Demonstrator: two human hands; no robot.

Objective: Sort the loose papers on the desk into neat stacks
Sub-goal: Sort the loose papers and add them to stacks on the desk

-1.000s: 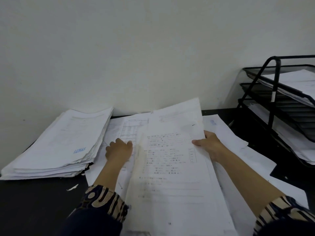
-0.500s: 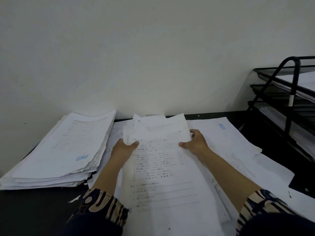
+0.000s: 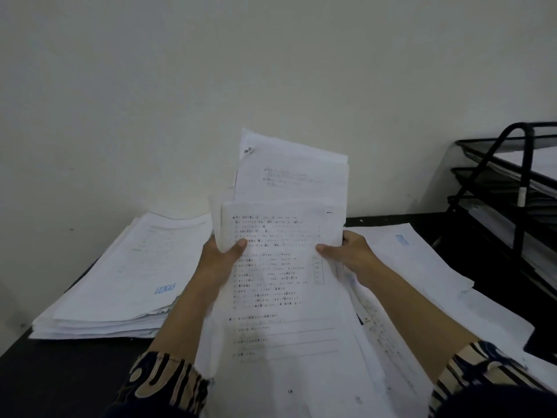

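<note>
White printed sheets (image 3: 280, 267), flat, rectangular | left hand (image 3: 221, 256) fingers gripping | right hand (image 3: 351, 251) fingers gripping

1. Left hand (image 3: 221, 259): raised, thumb on top pressing the near face of the sheaf of papers (image 3: 280, 267), fingers hidden behind.
2. Right hand (image 3: 351, 251): same grip on the opposite edge, thumb in front.
3. Both forearms extend forward, patterned sleeves at the elbows.

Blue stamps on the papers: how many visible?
2. One blue stamp on the top sheet of the left stack; one on the loose sheet right of the right hand. Others may be covered.
</note>
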